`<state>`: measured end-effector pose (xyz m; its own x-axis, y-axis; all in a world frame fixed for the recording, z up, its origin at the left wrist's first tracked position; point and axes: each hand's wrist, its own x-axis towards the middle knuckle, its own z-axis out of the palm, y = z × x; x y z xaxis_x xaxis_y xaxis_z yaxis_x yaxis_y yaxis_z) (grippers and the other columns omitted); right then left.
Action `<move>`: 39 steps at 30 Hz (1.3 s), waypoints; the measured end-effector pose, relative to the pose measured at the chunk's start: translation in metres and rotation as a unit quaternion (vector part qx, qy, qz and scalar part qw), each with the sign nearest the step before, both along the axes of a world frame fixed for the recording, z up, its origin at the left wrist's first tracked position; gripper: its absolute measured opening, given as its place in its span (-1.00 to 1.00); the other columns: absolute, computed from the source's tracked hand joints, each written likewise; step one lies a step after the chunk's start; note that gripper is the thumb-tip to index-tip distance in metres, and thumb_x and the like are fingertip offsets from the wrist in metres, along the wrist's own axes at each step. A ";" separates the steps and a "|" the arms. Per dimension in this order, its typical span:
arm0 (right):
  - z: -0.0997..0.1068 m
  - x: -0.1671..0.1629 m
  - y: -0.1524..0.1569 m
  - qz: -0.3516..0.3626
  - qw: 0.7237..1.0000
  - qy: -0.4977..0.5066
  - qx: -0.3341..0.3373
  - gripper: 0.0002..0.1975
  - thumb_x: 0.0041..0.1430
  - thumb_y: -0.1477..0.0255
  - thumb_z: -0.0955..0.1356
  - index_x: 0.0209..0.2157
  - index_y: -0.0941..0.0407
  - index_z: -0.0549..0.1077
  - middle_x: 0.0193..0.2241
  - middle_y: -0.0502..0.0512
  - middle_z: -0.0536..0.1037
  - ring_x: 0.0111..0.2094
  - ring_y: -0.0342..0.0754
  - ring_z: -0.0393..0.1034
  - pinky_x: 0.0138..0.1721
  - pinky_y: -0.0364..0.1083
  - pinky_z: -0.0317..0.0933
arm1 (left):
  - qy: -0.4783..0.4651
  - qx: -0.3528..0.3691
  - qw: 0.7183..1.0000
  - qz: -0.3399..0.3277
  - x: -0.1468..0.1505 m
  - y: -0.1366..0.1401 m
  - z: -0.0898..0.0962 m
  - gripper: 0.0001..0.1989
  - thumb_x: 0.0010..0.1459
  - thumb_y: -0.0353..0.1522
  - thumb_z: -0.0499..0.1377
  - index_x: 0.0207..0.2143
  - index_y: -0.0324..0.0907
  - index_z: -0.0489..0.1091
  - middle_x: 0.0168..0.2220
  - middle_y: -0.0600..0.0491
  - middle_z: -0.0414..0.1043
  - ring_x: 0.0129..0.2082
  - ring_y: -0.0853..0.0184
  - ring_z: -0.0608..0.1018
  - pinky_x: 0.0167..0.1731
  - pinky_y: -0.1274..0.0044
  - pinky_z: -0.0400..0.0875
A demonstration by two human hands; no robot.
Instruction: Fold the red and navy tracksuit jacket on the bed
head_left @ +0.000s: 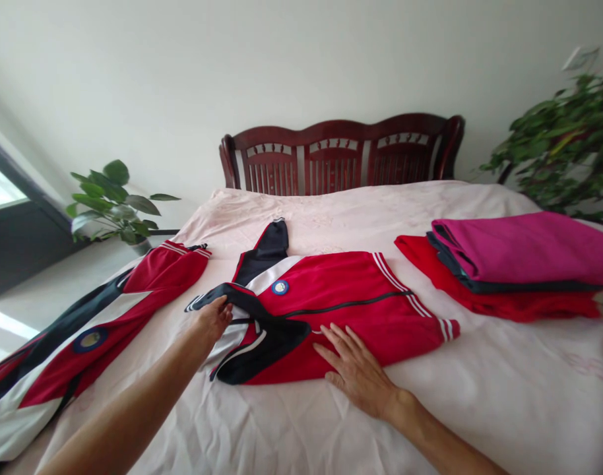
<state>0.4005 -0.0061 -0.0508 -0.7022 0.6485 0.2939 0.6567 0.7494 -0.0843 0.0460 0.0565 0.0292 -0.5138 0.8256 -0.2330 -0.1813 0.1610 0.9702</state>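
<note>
A red, navy and white zip jacket lies on the bed with its striped hem to the right and a round badge on its chest. My left hand pinches the striped cuff end of its near sleeve, which is bent over by the collar. With fingers spread, my right hand rests flat on the jacket's near red side. The far navy sleeve points away from me.
Matching red, white and navy trousers lie at the bed's left edge. A folded stack with a magenta cloth on top sits at the right. Beyond the pink bedsheet stands a dark wooden headboard. Potted plants flank the bed.
</note>
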 end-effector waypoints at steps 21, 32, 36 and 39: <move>-0.004 -0.018 0.003 -0.084 0.996 0.003 -0.018 -0.47 0.29 0.26 0.33 0.28 -0.09 0.28 0.24 0.16 0.37 0.27 0.16 0.19 0.28 0.20 0.04 | 0.629 -0.049 0.737 -0.244 0.037 -0.064 -0.044 -0.62 0.30 -0.32 0.04 0.14 -0.10 0.34 0.02 -0.12 0.49 -0.03 0.10 0.55 -0.05 0.36 0.36; -0.002 0.030 0.027 -0.098 0.995 0.028 0.011 -0.55 0.37 0.28 0.22 0.23 0.03 0.33 0.20 0.12 0.43 0.24 0.05 0.23 0.28 0.16 0.03 | 0.557 -0.155 0.801 -0.157 -0.011 -0.070 -0.057 -0.64 0.33 -0.09 -0.07 -0.18 -0.01 0.45 -0.36 0.05 0.58 -0.25 0.16 0.61 -0.39 0.53 0.26; 0.003 0.081 0.033 -0.211 0.969 0.091 0.087 -0.62 0.34 0.39 0.20 0.12 0.07 0.43 0.10 0.14 0.52 0.18 0.06 0.30 0.27 0.18 0.05 | 0.568 -0.156 0.799 -0.118 -0.012 -0.079 -0.062 -0.58 0.36 -0.08 -0.15 -0.10 -0.03 0.43 -0.32 0.00 0.58 -0.22 0.14 0.59 -0.41 0.53 0.25; 0.004 0.129 0.038 -0.340 0.925 0.113 0.123 -0.56 0.24 0.43 0.22 0.13 0.08 0.40 0.12 0.20 0.48 0.20 0.16 0.27 0.24 0.25 0.05 | 0.571 -0.153 0.803 -0.076 -0.011 -0.085 -0.064 -0.58 0.37 -0.10 -0.17 -0.10 -0.04 0.41 -0.26 -0.03 0.57 -0.21 0.14 0.58 -0.43 0.52 0.23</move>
